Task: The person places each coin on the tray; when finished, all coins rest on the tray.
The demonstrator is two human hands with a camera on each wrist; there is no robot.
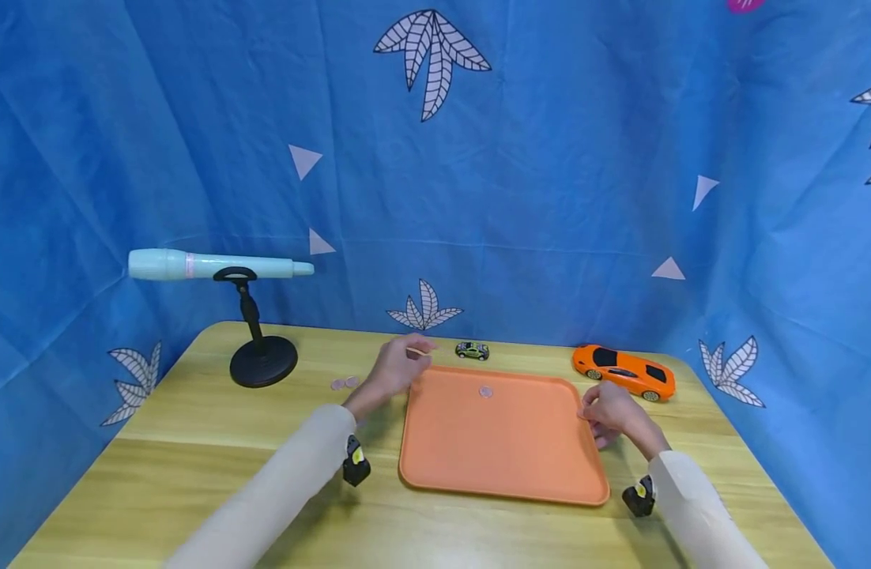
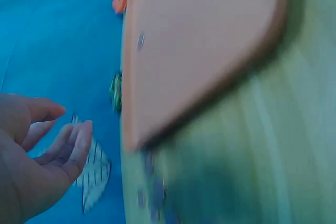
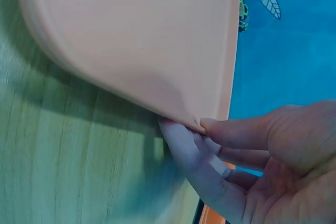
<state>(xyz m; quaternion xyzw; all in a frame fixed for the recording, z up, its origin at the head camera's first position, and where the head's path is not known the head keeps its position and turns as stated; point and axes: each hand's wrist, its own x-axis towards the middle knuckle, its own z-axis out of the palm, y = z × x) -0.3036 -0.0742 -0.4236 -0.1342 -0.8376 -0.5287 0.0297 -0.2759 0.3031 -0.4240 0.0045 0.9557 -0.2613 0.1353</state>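
Observation:
An orange tray (image 1: 507, 446) lies on the wooden table, with a small coin (image 1: 486, 391) near its far rim. My right hand (image 1: 616, 408) pinches the tray's right rim between thumb and fingers, as the right wrist view shows. Beside the far left corner hovers my left hand (image 1: 394, 368), fingers loosely bent and holding nothing. In the left wrist view that hand (image 2: 47, 150) is apart from the tray. Two coins (image 1: 352, 382) lie on the table left of my left hand; the left wrist view shows blurred small pieces below the tray corner.
A light blue microphone (image 1: 254, 267) rests on a black stand (image 1: 263, 362) at the back left. Behind the tray stands a small green toy car (image 1: 473, 351). A larger orange toy car (image 1: 624, 373) is just beyond my right hand. Blue cloth (image 1: 549, 158) hangs behind the table (image 1: 194, 474).

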